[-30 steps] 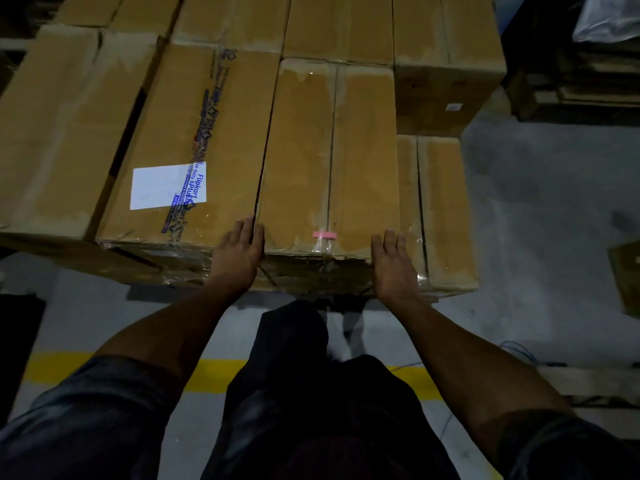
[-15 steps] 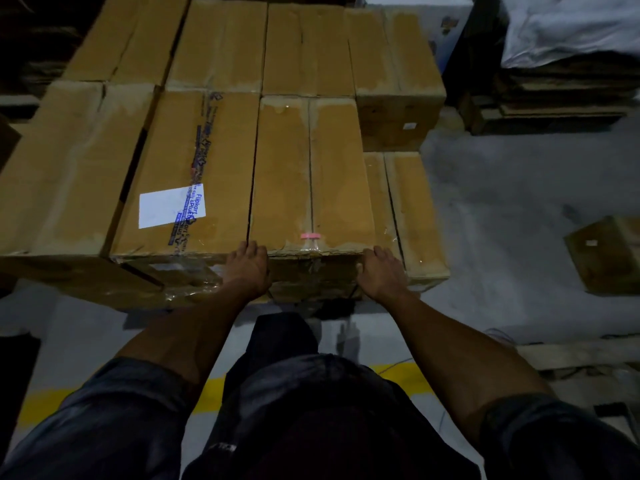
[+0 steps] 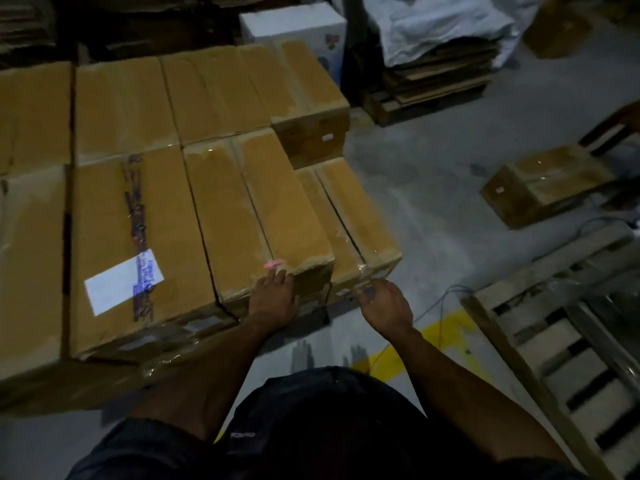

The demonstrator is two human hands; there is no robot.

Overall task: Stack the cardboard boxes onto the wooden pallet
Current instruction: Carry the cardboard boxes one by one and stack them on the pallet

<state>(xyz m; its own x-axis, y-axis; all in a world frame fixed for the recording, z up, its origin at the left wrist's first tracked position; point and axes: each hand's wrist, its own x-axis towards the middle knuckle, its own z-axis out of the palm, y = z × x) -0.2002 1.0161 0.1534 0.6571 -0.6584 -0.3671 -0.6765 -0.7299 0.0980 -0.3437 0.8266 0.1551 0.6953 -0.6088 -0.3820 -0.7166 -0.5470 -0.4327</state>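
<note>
label: white sticker (image 3: 123,281) on centre-left box, blue print unreadable | left hand (image 3: 273,299) flat against taped box (image 3: 258,216), fingers straight | right hand (image 3: 384,304) just beside lower box (image 3: 356,216), fingers loosely curled, grasping nothing

Cardboard boxes (image 3: 256,202): matt brown cardboard, seams sealed with glossy clear tape. Wooden pallet (image 3: 568,341): rough bare wood slats. Floor (image 3: 433,188): matt grey concrete.

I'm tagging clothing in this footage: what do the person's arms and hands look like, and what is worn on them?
Left hand and right hand are bare: no gloves, watch or rings visible. Forearms are bare; dark short sleeves begin near the elbows.
</note>
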